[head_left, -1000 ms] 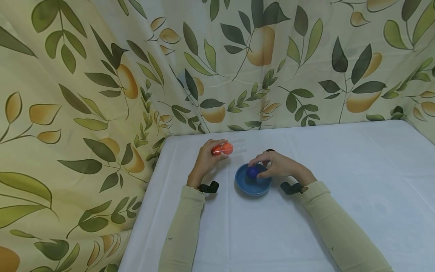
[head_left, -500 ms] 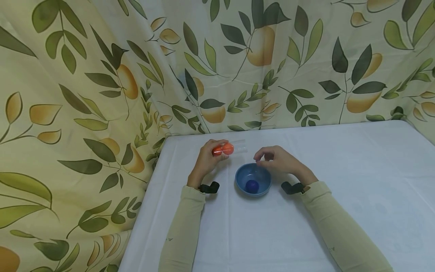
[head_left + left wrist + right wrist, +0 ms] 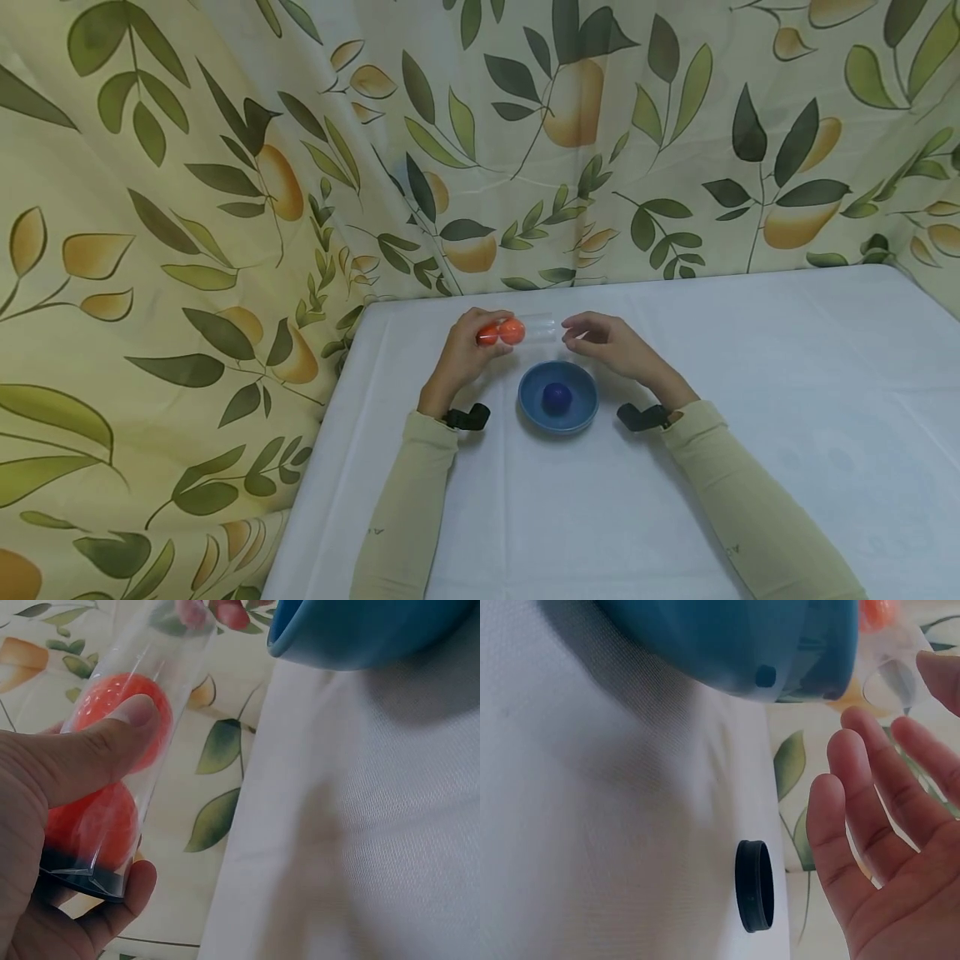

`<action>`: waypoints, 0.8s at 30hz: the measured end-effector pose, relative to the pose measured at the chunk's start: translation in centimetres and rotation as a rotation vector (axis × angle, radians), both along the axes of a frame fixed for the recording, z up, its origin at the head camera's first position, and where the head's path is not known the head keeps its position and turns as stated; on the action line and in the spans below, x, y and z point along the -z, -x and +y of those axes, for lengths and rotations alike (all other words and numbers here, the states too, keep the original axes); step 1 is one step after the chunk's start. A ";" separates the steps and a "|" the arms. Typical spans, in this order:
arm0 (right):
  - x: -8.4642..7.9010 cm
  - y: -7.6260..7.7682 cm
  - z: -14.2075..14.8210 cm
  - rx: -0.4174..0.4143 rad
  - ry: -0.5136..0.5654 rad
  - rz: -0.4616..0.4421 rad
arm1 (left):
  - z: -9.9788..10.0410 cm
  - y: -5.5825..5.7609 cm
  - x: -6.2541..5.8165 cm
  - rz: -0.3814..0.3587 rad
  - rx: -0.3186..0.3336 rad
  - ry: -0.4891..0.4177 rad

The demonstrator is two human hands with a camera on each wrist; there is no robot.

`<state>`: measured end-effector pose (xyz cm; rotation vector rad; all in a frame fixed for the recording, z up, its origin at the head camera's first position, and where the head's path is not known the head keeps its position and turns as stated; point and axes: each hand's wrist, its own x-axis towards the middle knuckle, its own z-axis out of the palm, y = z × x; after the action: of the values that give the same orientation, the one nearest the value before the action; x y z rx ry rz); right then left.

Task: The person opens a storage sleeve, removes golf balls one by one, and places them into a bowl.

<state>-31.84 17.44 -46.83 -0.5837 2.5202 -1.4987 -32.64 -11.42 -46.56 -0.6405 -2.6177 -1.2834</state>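
Note:
My left hand (image 3: 459,352) grips a clear plastic tube (image 3: 542,328), its thumb pressed along the side in the left wrist view. Two orange balls (image 3: 512,332) sit inside, near the tube's black base (image 3: 82,882). The tube lies tipped sideways, its open end pointing right. Just beyond that end is my right hand (image 3: 611,343), fingers loosely bent and holding nothing. Below and between both hands stands a blue bowl (image 3: 531,417) with one dark blue ball (image 3: 557,398) in it.
A black ring-shaped cap (image 3: 754,886) stands on the white tablecloth (image 3: 540,517), seen in the right wrist view beyond the bowl. Behind the table hangs a leaf-patterned curtain (image 3: 660,200). Black cameras (image 3: 643,417) are strapped to both wrists.
My right hand let go of the blue ball in the bowl and rose up and away toward the tube's end. The ball rolled and settled mid-bowl. The tube shifted slightly right.

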 end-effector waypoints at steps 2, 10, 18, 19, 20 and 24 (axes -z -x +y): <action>-0.1 -0.1 -0.1 -0.007 0.017 -0.006 | 0.1 0.0 0.0 0.005 0.003 0.006; 0.0 -0.2 -0.5 -0.011 0.041 -0.023 | 0.5 -0.2 -0.1 0.000 0.005 0.028; 0.3 -0.1 -0.7 0.001 0.009 -0.009 | 0.8 -0.4 -0.4 0.007 0.021 0.053; 0.4 -0.1 -0.7 0.002 0.008 -0.005 | 0.9 -0.5 -0.4 0.004 0.020 0.057; 0.4 -0.1 -0.7 0.001 0.008 -0.002 | 0.9 -0.5 -0.5 0.001 0.019 0.061; 0.5 0.0 -0.8 -0.003 0.013 0.007 | 1.1 -0.8 -0.7 -0.009 0.012 0.089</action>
<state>-31.80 16.68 -47.30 -0.5947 2.5156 -1.5158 -31.87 -10.36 -45.82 -0.6662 -2.6953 -1.1806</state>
